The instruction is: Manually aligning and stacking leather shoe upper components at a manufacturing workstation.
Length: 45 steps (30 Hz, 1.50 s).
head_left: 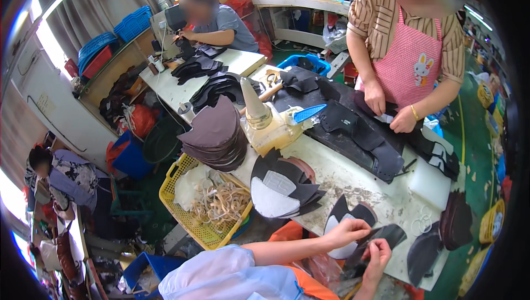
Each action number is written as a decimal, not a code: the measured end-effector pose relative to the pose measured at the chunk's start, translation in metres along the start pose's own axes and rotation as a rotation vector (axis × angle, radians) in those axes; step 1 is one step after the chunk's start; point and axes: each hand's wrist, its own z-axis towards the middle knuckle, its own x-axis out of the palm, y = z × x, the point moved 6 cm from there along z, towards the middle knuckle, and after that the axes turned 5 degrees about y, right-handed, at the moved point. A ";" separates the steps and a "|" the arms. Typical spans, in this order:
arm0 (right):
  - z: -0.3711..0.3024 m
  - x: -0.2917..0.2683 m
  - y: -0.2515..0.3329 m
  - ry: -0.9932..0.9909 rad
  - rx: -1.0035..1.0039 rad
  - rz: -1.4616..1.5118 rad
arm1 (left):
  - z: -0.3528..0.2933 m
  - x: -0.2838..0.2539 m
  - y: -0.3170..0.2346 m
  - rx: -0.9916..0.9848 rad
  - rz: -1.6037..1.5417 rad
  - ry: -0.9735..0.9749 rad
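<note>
My left hand (349, 232) comes in low over the near edge of the worktable, its fingertips pinched at a dark, leather-like cut piece (393, 236). Close below it, my right hand (377, 257) has thumb and fingers closed on the same piece. Part of that piece is hidden behind the fingers. Beside my left hand lies another dark piece with white patches (333, 224). Farther left is a fanned stack of dark pieces with pale patches (274, 196). More dark pieces (424, 253) lie at the table's right end, next to thin white rings (422, 224).
A yellow basket (168, 192) of tan loops stands left, below a tall stack of brown pieces (215, 137). A cone-topped stand (256, 104) rises mid-table. Across from me, a person in a pink apron (406, 57) handles dark pieces; another person (221, 26) sits at a machine.
</note>
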 end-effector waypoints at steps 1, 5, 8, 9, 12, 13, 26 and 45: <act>0.000 0.003 -0.001 -0.009 -0.025 -0.046 | -0.007 0.009 -0.008 0.086 0.107 -0.049; 0.002 0.014 -0.001 -0.026 -0.099 -0.081 | -0.010 0.010 -0.009 0.156 0.251 -0.074; 0.002 0.014 0.001 -0.024 -0.087 -0.103 | -0.009 -0.004 -0.010 0.170 0.243 -0.218; 0.002 0.013 0.001 -0.029 -0.068 -0.125 | -0.014 -0.001 -0.020 0.302 0.432 -0.271; 0.006 0.017 -0.003 -0.061 -0.056 -0.153 | -0.029 0.017 -0.030 0.388 0.562 -0.265; 0.007 0.017 -0.005 -0.087 -0.113 -0.264 | -0.031 0.018 -0.025 0.350 0.500 -0.259; -0.016 0.027 0.005 -0.535 -0.187 0.064 | -0.042 0.012 -0.076 0.802 0.889 -0.398; -0.061 0.051 -0.005 0.745 0.122 -0.273 | -0.042 -0.015 -0.110 0.028 0.314 -0.034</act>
